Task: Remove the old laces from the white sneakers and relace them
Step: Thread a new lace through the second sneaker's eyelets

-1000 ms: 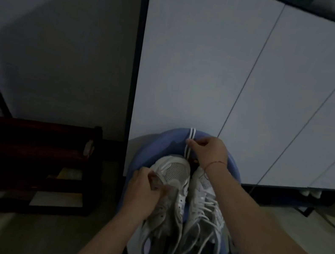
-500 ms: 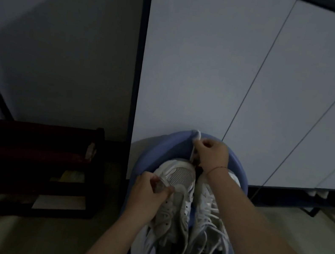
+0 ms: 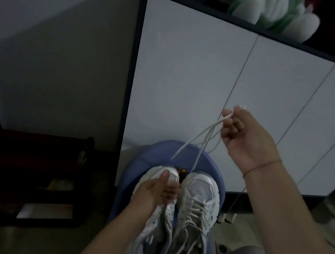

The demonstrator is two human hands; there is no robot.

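White sneakers [image 3: 198, 199] stand side by side on a blue padded seat [image 3: 153, 153], toes toward the cabinet [image 3: 187, 85]. The left hand [image 3: 154, 194] grips the forefoot of the left sneaker [image 3: 157, 232], thumb over the toe, fingers [image 3: 170, 192] curled round its inner side. The right hand [image 3: 247, 141] is raised well above the pair, pinching a white lace [image 3: 202, 142] that hangs in slack strands toward the toes. Whether any strand is threaded cannot be told. The left sneaker shows bare eyelets; the right sneaker [image 3: 196, 226] is laced.

Handling: the lace is judged light, limp and prone to tangling, so take hold near its stiff tip for threading. Each sneaker is judged light, with a soft upper and a firmer sole. Hold it at the forefoot so the eyelet rows stay exposed.

Clearance: the seat rim lies just beyond the toes and the cabinet door stands close behind, so direct pulls upward or toward the body. A dark wooden rack [image 3: 22, 159] sits well apart on the left
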